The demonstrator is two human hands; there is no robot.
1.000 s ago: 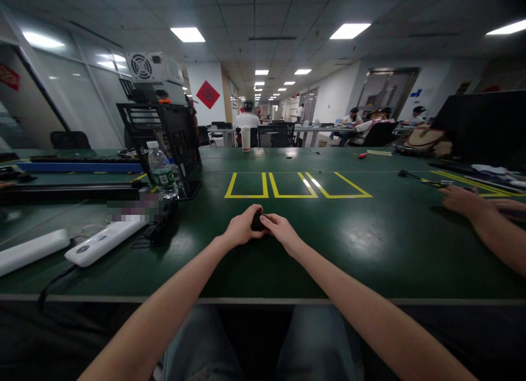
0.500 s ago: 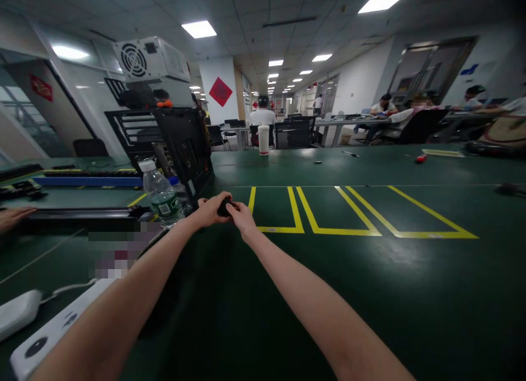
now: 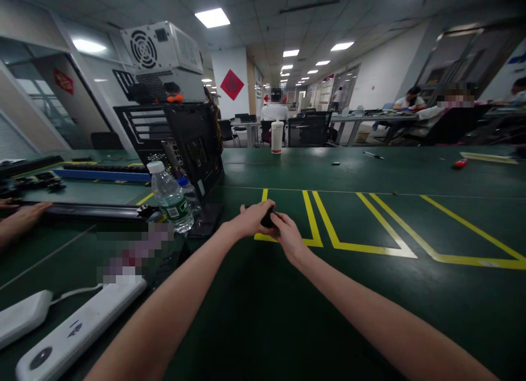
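Note:
Both of my hands meet over the green table [image 3: 370, 293] and close on a small black object [image 3: 268, 219] between them. My left hand [image 3: 249, 222] wraps it from the left, my right hand [image 3: 287, 236] pinches it from the right. The object sits at the near edge of the leftmost yellow taped box [image 3: 306, 227]; most of it is hidden by my fingers. A black open computer case [image 3: 184, 145] stands a little to the left of my hands, with two water bottles [image 3: 169, 197] in front of it.
A grey power supply [image 3: 162, 49] sits on top of the case. White power strips [image 3: 78, 331] lie near left. Another person's hand [image 3: 20, 219] rests at the far left. A white cup [image 3: 277, 136], a red-handled screwdriver [image 3: 459, 163] and seated people are farther back.
My view has swung left and moved closer to the case. My hands, still closed on the black object, have reached forward to the edge of the leftmost yellow box.

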